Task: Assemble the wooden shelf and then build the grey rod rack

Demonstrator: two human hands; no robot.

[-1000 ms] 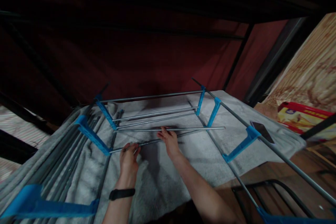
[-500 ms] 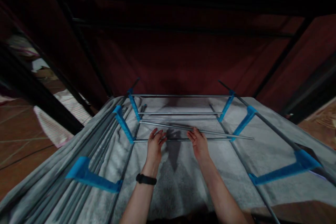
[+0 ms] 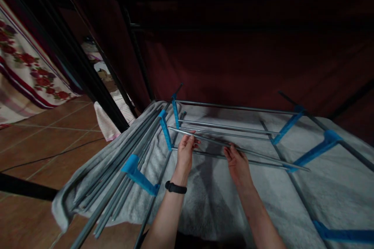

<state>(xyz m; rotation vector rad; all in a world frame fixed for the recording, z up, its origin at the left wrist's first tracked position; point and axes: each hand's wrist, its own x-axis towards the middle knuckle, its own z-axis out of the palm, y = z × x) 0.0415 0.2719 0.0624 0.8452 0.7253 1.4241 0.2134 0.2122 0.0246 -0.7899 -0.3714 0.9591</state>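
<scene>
A thin grey metal rod (image 3: 263,153) slants across the frame, its left end higher than its right. My left hand (image 3: 185,151) is closed on it near the left end, thumb and fingers around the rod. My right hand (image 3: 238,163) has its fingertips on the rod's middle, partly hidden from view. Blue plastic brackets (image 3: 165,130) join the long side tubes of the frame, with another bracket (image 3: 314,151) on the right. Thin crossbars (image 3: 228,125) span between the two sides behind the held rod. Below it runs another crossbar (image 3: 212,155).
Several loose grey tubes (image 3: 119,163) lie on the left of the grey blanket (image 3: 210,210). Dark posts (image 3: 84,74) and a dark red cloth (image 3: 233,66) stand around. A flowered cloth (image 3: 32,66) hangs at left above the tiled floor (image 3: 67,136).
The view has turned left, showing more floor and the flowered cloth. My left hand, open below the rod before, has risen and closed on it. My right hand stays at the rod.
</scene>
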